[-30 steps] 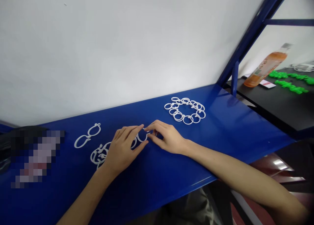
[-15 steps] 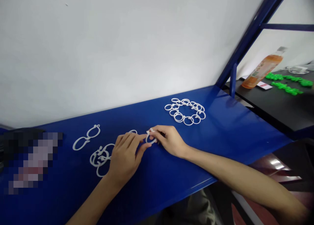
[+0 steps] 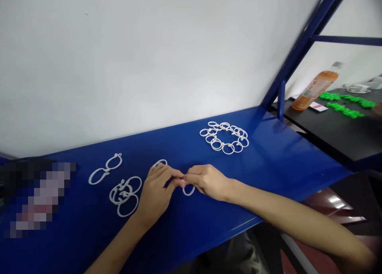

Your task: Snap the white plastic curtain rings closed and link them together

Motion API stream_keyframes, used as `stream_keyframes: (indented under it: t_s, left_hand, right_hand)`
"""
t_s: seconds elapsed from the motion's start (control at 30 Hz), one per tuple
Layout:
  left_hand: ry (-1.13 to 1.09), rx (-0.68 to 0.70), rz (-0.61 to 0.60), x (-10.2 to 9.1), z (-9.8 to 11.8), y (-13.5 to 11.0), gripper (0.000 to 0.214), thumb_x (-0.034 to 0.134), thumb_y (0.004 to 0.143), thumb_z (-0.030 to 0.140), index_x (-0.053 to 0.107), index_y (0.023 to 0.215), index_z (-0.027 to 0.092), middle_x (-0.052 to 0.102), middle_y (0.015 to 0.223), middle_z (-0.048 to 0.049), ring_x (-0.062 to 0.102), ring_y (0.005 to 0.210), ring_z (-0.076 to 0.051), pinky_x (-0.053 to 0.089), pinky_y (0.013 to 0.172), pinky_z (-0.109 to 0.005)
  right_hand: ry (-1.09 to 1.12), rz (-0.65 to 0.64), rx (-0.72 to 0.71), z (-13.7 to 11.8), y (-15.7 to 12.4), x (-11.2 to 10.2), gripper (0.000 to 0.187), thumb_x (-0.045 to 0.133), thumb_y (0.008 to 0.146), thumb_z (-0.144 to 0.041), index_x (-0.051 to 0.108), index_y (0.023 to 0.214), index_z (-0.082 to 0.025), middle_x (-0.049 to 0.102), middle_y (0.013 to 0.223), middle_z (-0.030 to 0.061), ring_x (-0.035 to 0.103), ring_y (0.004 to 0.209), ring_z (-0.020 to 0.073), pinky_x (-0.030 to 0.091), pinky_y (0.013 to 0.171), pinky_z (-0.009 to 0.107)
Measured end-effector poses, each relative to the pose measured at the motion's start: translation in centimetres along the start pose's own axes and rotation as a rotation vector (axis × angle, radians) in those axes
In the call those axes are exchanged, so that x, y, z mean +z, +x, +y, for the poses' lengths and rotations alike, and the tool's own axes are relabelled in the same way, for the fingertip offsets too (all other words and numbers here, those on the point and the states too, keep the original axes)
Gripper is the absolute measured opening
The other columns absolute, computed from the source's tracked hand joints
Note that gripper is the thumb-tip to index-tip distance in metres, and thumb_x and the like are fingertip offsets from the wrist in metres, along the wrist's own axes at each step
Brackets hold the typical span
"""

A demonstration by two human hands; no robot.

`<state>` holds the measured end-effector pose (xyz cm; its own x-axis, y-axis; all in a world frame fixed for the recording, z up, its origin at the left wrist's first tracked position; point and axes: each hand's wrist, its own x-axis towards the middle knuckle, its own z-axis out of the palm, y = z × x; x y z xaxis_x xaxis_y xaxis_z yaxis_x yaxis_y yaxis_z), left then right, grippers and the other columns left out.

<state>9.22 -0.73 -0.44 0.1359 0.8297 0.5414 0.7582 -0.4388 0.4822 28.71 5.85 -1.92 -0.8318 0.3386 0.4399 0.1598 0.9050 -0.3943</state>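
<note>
Head view: both hands meet over the blue shelf (image 3: pixel 268 162), just below the centre of the frame.
Right hand (image 3: pixel 209 182): fingers curled and closed, thumb and forefinger pinching the upper edge of a white ring (image 3: pixel 189 191).
Left hand (image 3: pixel 155 194): fingers bent inward, the fingertips (image 3: pixel 178 182) pressed against the same spot on the ring, touching the right hand's fingertips.
White ring: at centre frame, its loop hanging below and slightly right of the pinch, toward the lower edge of the frame. It sits nearer the right hand, and I cannot tell whether its lower edge touches the shelf.
Spare ring (image 3: pixel 159 162): on the shelf just above the left hand's knuckles, partly hidden by them.
Ring cluster (image 3: pixel 125 194): several white rings bunched together, left of the left hand.
Linked pair (image 3: pixel 106 169): two joined rings, further left and higher.
Ring circle (image 3: pixel 224 137): many rings joined in a closed loop, up and right of the hands, well apart from them.
Upper right of the frame: an orange bottle (image 3: pixel 314 87) and green pieces (image 3: pixel 343 106) on a black table (image 3: pixel 337 134).
</note>
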Motion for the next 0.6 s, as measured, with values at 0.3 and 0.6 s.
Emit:
stream_keyframes:
  t_s: [0.3,0.6]
  left_hand:
    - [0.096,0.059,0.112,-1.0,-0.5,0.5,0.016,0.06,0.096,0.032,0.069,0.085,0.023,0.074,0.08,-0.0014,0.065,0.078,-0.017,0.051,0.078,-0.034]
    - [0.488,0.047,-0.14,-1.1,-2.5,0.2,0.032,0.05,0.099,0.037,0.068,0.119,0.02,0.07,0.115,-0.0116,0.061,0.106,-0.029,0.047,0.09,-0.045]
  right_hand:
    - [0.306,0.222,0.292,-0.9,1.6,-0.7,0.012,0.057,0.1,-0.026,0.066,0.104,-0.019,0.071,0.1,0.0048,0.068,0.083,0.0146,0.054,0.075,0.027]
    - [-0.197,0.342,0.505,6.5,-5.1,-8.5,0.018,0.058,0.096,-0.029,0.072,0.103,-0.02,0.068,0.095,0.007,0.063,0.077,0.0178,0.052,0.073,0.034]
